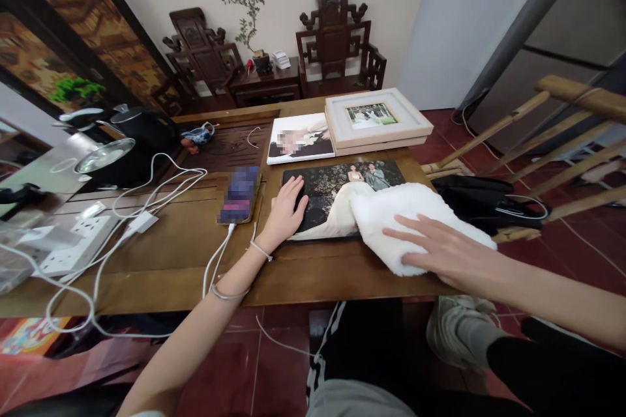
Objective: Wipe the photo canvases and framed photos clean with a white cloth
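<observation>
A dark photo panel [320, 192] with a couple in wedding clothes lies flat near the table's front edge. My left hand [286, 208] rests on its left end, fingers out and thumb apart, holding nothing. Over the panel's right end lies a fluffy white cloth [386, 208], covering that part of the picture. My right hand [430, 247] has hold of the cloth from above, its fingers pressed into the pile.
Behind the panel are a white-edged photo print [298, 150] and stacked pale frames [379, 127]. A charging phone [239, 195], white cables, a power strip [81, 244] and a black kettle [141, 127] occupy the left. A bamboo chair [518, 156] holds a black bag [469, 199].
</observation>
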Tool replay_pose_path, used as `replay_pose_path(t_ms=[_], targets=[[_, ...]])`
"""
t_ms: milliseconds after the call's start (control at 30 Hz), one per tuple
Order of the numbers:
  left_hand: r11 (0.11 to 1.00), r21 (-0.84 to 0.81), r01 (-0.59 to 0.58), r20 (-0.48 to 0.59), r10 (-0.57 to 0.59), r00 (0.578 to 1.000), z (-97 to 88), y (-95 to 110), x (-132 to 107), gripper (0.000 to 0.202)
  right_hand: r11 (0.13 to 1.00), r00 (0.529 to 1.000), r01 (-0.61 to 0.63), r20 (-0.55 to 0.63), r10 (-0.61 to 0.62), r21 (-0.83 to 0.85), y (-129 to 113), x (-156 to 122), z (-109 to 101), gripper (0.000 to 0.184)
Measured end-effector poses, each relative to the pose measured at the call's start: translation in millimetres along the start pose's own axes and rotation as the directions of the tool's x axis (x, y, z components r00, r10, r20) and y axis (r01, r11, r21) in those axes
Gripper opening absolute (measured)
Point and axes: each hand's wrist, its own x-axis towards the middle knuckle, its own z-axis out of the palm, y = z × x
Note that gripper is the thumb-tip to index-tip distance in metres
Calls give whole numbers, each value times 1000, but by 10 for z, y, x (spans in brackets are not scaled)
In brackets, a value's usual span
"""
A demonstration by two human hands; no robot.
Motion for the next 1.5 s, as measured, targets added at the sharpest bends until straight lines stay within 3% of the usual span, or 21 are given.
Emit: replay_pose_path(t_ms=[167, 300, 500, 633, 767, 933, 1267, 1400, 1500], targets=[[999, -39, -9, -26, 8, 1000, 9, -34, 20, 45, 999, 999, 34, -13, -35, -24, 83, 73, -14, 64], [998, -48, -27, -43, 25, 999, 3, -49, 56, 42, 997, 999, 26, 31, -24, -78, 407, 393, -124, 62], [999, -19, -27, -66, 25, 998, -6, -35, 106, 40, 990, 983, -92, 146, 107, -108, 1021, 973, -316, 49], [1000, -21, -15, -76, 13, 997, -14, -21, 118, 40, 985, 977, -133, 151, 149, -112, 1166, 1178, -424, 50], [998, -58, -3, -27, 1, 1000, -17, -32, 105, 43, 983, 981, -145, 113, 158, -117, 1116, 1162, -434, 52], [996, -79, 35, 25, -33, 999, -8, -63, 86, 45, 982, 976, -158, 137, 171, -104, 960, 914, -297, 48], [998, -65, 20, -40, -23, 999, 45, -97, 115, 43, 998, 998, -67, 4, 67, -21, 29, 142, -152, 59], [999, -54, 5, -61, -9, 998, 61, -131, 127, 42, 999, 999, -53, 7, 53, 9, -62, 95, -147, 61], [999, -50, -9, -59, 6, 998, 48, -133, 133, 42, 1000, 999, -26, 35, 25, 10, 6, 235, -205, 60]])
